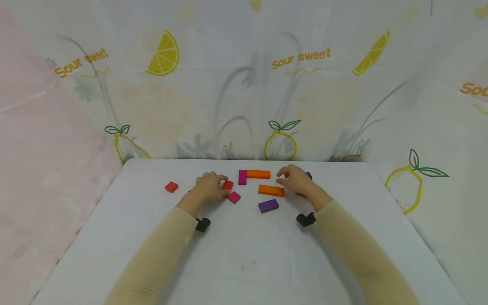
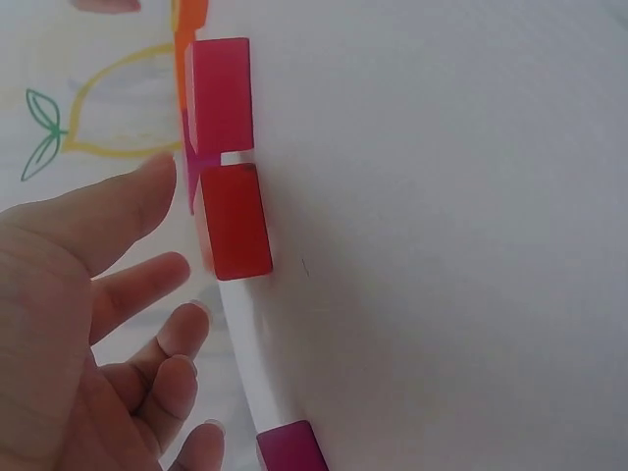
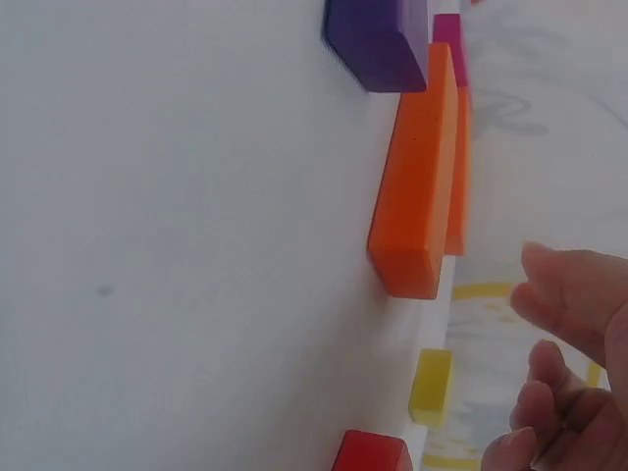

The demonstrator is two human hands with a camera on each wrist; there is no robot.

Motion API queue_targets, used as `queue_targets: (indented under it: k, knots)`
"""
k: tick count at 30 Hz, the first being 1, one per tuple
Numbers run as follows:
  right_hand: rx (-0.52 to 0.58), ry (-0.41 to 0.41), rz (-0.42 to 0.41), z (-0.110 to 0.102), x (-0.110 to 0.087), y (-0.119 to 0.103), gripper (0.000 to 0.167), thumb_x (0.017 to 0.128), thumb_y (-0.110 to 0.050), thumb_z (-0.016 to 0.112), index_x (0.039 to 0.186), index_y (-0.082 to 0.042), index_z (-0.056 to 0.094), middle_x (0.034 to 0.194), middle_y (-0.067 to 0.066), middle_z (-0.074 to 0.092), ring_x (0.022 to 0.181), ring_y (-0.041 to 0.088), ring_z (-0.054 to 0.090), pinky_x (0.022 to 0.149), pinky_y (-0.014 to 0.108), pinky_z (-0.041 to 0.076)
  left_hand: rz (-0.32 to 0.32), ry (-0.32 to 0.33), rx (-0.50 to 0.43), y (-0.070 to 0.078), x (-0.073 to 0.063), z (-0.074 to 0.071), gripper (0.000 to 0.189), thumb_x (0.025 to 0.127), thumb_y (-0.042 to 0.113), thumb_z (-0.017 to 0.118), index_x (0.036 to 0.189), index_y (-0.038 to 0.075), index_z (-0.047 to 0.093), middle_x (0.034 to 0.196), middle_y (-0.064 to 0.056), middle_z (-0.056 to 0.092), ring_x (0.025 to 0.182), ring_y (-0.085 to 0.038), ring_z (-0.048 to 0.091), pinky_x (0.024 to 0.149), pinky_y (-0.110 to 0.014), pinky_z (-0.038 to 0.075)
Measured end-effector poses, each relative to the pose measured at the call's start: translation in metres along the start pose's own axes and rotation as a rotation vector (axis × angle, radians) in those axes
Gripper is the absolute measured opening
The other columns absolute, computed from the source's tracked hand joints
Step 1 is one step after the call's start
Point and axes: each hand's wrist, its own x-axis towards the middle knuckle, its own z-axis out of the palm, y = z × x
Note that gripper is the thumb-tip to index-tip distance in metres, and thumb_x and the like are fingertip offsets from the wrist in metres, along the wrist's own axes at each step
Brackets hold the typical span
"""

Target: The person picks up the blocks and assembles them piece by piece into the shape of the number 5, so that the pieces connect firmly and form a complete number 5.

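My left hand reaches over the table with thumb and index finger spread beside a red block. In the left wrist view its fingers are apart from that block and hold nothing. Close by lies a pink block. My right hand hovers with bent fingers just right of the front orange block, holding nothing. A yellow block and a red block show near it in the right wrist view. The right hand partly hides a purple block in the head view.
A magenta block touches or nearly touches the end of another orange block at the back. Nearer lies a purple block. A second red block is at far left on the white table. Printed cloth hangs behind.
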Motion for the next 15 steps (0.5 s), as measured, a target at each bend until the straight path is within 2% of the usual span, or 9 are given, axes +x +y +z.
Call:
queue_targets:
  k: [8,15]
  knots:
    - [0.007,0.086,0.056,-0.004,0.011,0.015,0.031,0.096,-0.027,0.068,0.120,-0.007,0.069,0.104,0.016,0.059,0.093,0.031,0.053,0.083,0.042,0.047,0.009,0.030,-0.021,0.008,0.007,0.000,0.055,0.093,0.041,0.068,0.142,0.018,0.057,0.114,-0.011,0.060,0.111,-0.030,0.051,0.092,-0.049,0.041]
    - [-0.007,0.121,0.107,-0.005,0.016,0.026,0.038,0.096,-0.026,0.067,0.127,-0.003,0.064,0.108,0.019,0.061,0.096,0.034,0.055,0.091,0.046,0.047,0.004,0.069,-0.060,0.018,0.015,0.004,0.055,0.094,0.041,0.067,0.143,0.019,0.056,0.111,-0.010,0.060,0.110,-0.028,0.051,0.093,-0.048,0.041]
